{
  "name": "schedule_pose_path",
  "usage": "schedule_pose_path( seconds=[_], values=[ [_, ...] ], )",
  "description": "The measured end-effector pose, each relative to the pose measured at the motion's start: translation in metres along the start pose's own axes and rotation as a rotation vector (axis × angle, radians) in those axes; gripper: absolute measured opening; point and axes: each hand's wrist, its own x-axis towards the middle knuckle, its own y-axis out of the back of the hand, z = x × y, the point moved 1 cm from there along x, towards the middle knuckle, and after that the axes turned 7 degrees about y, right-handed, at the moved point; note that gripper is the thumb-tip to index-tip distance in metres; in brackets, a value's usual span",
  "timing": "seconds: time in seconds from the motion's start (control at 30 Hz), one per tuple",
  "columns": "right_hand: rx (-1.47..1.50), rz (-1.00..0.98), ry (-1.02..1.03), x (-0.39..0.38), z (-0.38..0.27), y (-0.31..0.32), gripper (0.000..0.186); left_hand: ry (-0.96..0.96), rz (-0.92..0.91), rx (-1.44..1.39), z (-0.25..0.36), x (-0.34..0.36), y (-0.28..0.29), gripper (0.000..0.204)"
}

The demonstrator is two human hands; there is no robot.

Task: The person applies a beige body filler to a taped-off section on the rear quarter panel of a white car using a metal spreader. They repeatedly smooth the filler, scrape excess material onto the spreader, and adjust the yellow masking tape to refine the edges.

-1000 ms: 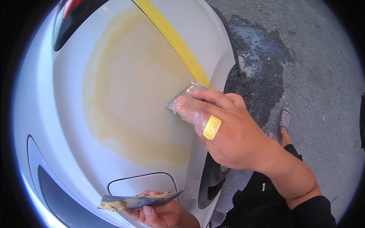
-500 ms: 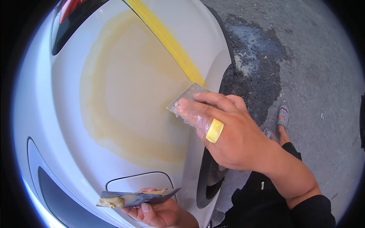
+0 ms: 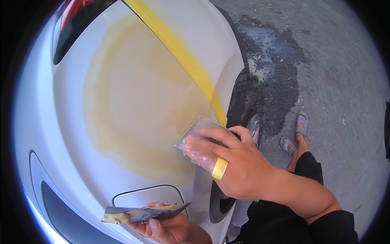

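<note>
On the white car's rear side panel [image 3: 69, 101], a wide patch of yellowish-beige filler [image 3: 138, 93] has smeared outer edges. My right hand [image 3: 239, 166] holds a clear, flat plastic spreader [image 3: 193, 131] over the patch's lower right part, its fingers pressed along it. Crumpled clear film and a strip of yellow tape [image 3: 219, 168] lie across those fingers. At the bottom, my left hand [image 3: 170, 228] grips a thin dark board [image 3: 154, 213] from beneath. A lump of beige putty [image 3: 118, 218] sits on the board's left end.
Yellow masking tape [image 3: 174, 51] runs diagonally along the panel's seam beside the filler. Below the patch is a fuel flap [image 3: 150, 195], next to the wheel [image 3: 221, 203]. A red tail light [image 3: 73, 12] is at top left. Wet, stained ground [image 3: 276, 61] and my sandalled feet [image 3: 300, 124] show at right.
My right hand and the spreader have moved down and slightly left over the filler, toward the patch's lower edge. My left hand with the putty board has barely moved.
</note>
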Motion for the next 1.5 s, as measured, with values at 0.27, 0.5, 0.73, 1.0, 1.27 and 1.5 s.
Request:
schedule_pose_path(
  seconds=[0.27, 0.5, 0.73, 1.0, 1.27, 1.5],
  values=[
    [0.186, 0.097, -0.079, 0.034, 0.015, 0.007, 0.044, -0.001, 0.013, -0.023, -0.002, 0.001, 0.004, 0.058],
    [0.072, -0.002, -0.062, -0.003, -0.009, -0.01, 0.046, 0.01, -0.022, -0.038, 0.003, 0.001, -0.001, 0.059],
    [0.026, 0.104, -0.12, 0.016, 0.013, 0.014, 0.046, -0.016, 0.002, -0.006, -0.003, 0.002, -0.001, 0.059],
    [0.056, 0.041, -0.066, 0.014, -0.009, -0.003, 0.043, -0.007, 0.056, -0.002, 0.002, 0.0, 0.002, 0.058],
    [0.119, 0.057, -0.079, -0.015, 0.008, -0.002, 0.043, -0.017, 0.023, 0.017, -0.002, 0.0, -0.001, 0.057],
    [0.082, 0.092, -0.044, 0.024, 0.037, 0.007, 0.048, -0.041, 0.069, 0.005, -0.003, 0.0, 0.003, 0.056]
  ],
)
